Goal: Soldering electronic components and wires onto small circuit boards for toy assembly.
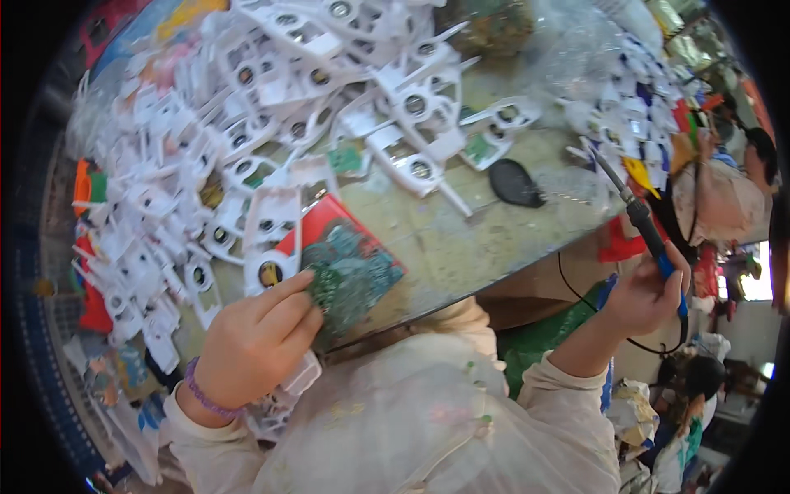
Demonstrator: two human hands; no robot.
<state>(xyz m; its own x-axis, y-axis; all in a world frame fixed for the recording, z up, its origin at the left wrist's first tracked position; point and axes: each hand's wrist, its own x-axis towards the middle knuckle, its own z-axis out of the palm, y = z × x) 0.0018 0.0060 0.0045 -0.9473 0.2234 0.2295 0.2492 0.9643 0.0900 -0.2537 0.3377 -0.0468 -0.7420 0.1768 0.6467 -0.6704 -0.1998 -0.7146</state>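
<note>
My right hand [646,292] is closed around the blue and black handle of a soldering iron [643,222], its metal tip pointing up and left, off the table's right edge. A black cord loops below it. My left hand [262,337], with a purple band at the wrist, has its fingers pressed together at a green circuit board [326,288] with small dots. That piece is at the edge of a bluish-green heap [358,259] on a red square pad [333,214]. The thumb is hidden. White plastic housings [276,222] with round metal parts lie just beyond.
A large pile of white plastic parts [263,115] covers the table's [444,255] left and far side. A black oval object [515,183] lies right of centre. Clear plastic bags [568,49] sit at the far right. Another person [699,387] is in the background.
</note>
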